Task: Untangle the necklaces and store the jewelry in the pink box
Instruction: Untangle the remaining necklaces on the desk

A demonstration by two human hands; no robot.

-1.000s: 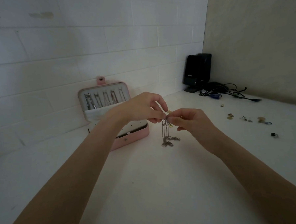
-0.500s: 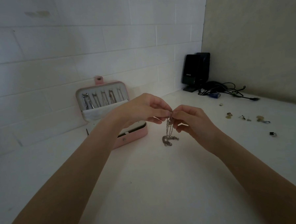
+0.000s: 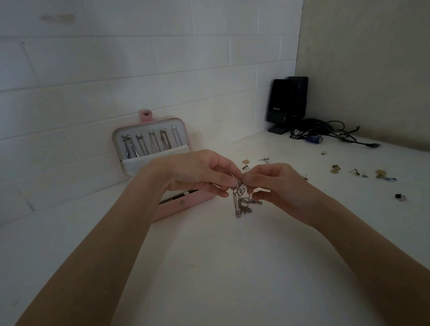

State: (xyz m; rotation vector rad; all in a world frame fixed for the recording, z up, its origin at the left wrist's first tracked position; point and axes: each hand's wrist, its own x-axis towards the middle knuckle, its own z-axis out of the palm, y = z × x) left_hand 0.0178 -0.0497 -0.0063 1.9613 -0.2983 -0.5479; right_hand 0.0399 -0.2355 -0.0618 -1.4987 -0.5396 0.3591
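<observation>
A tangle of silver necklaces (image 3: 241, 201) hangs between my hands over the white table, its lower end bunched just above the surface. My left hand (image 3: 202, 173) pinches the top of the tangle from the left. My right hand (image 3: 275, 184) pinches it from the right, fingertips almost touching the left ones. Behind my left hand stands the pink box (image 3: 186, 206), lid open against the wall, with several chains hung in the lid (image 3: 151, 141). My left wrist hides most of the box's base.
Small earrings and studs (image 3: 336, 168) lie scattered on the table to the right, a few more (image 3: 246, 164) just behind my hands, and a dark ring (image 3: 400, 197) farther right. Black speakers (image 3: 284, 104) and cables (image 3: 332, 133) fill the back corner.
My hands have drawn closer together on the tangle, and the fingers have shifted their pinch at its top. The chains hang a little lower and more bunched.
</observation>
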